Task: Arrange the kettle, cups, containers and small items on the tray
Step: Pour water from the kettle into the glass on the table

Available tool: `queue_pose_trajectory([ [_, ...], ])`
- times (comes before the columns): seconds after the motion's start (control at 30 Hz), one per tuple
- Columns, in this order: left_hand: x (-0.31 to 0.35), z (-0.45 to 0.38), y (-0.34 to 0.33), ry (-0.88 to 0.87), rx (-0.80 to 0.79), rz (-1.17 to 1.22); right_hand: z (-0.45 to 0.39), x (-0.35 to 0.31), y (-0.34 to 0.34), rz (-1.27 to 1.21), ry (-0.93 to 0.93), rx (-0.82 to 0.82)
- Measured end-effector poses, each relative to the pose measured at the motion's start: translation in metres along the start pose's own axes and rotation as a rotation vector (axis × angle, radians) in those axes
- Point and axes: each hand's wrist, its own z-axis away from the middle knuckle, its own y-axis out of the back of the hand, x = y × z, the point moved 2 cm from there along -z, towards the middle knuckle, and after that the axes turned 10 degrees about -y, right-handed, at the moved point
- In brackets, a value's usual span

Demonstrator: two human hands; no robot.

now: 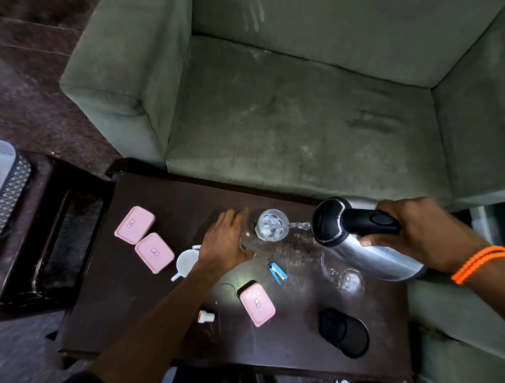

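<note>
My right hand (417, 235) grips the black handle of a steel kettle (362, 244), tilted left, and water streams from its spout into a clear glass (272, 224). My left hand (227, 239) is wrapped against the left side of that glass. A white cup (186, 262) lies just left of my left wrist. Two pink lidded containers (134, 224) (154, 252) sit side by side at the left, and a third (257, 303) lies nearer me. A second clear glass (349, 280) stands under the kettle's body. A blue stapler-like item (277, 273) and a small white cap (206, 316) lie loose.
Everything rests on a dark wooden table (129, 315). A black kettle base (343, 331) sits at the near right. A green armchair (299, 101) stands right behind the table. A lower dark stand (52, 245) with a patterned box (2, 189) is at the left.
</note>
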Motion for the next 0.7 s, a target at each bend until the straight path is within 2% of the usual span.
queue_pose_trajectory([
  [0.7, -0.01, 0.007, -0.007, 0.022, -0.011, 0.001, -0.006, -0.005, -0.007, 0.046, -0.007, -0.028],
])
